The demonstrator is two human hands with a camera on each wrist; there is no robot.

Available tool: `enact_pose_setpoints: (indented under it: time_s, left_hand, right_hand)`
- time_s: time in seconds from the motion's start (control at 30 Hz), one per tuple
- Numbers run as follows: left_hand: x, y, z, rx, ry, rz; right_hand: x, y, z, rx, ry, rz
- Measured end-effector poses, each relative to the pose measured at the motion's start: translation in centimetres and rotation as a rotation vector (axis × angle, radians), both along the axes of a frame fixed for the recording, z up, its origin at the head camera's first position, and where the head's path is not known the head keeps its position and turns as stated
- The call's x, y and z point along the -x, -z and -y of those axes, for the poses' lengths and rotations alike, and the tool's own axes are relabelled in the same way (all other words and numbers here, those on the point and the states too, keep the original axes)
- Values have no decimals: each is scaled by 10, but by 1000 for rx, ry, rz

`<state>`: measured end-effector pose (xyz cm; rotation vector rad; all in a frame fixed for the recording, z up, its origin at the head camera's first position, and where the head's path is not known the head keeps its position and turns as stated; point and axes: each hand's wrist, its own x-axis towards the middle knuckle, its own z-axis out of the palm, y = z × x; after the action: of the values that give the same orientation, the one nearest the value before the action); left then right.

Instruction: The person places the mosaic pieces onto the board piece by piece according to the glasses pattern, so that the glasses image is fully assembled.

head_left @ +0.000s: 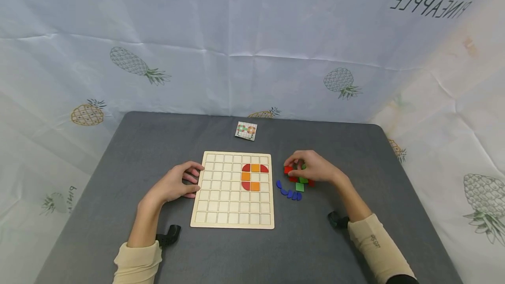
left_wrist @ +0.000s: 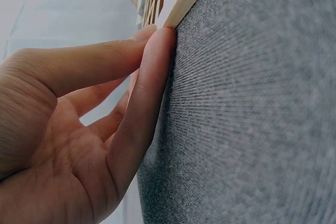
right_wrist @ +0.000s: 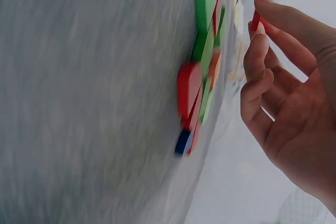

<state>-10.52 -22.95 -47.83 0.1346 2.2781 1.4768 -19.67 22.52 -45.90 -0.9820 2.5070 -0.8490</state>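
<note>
The right grip [head_left: 313, 168] pinches 1 red piece [right_wrist: 256, 23] near green pieces [head_left: 300, 186]; the left grip [head_left: 175, 183], unclenched, touches the edge of 1 board [head_left: 234, 206]. On the table [head_left: 300, 244], it bears 3 red tiles [head_left: 264, 168] and 3 orange tiles [head_left: 255, 186]; 5 blue pieces [head_left: 284, 192] lie rightward, 1 card [head_left: 246, 131] beyond.

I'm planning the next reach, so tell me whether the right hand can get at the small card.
Probably yes: nothing seems to stand between the right hand and the small card, though the hand pinches a red piece.
</note>
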Motion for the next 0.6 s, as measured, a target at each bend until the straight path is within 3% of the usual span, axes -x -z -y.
enact_pose_setpoints:
  time_s: [0.4,0.6]
  left_hand:
    - [0,1,0,-12,4,-10]
    - [0,0,1,-8,9,-12]
  right_hand:
    - [-18,4,54,-26,-164,-25]
    - [-23,8,67,-49,-188,-50]
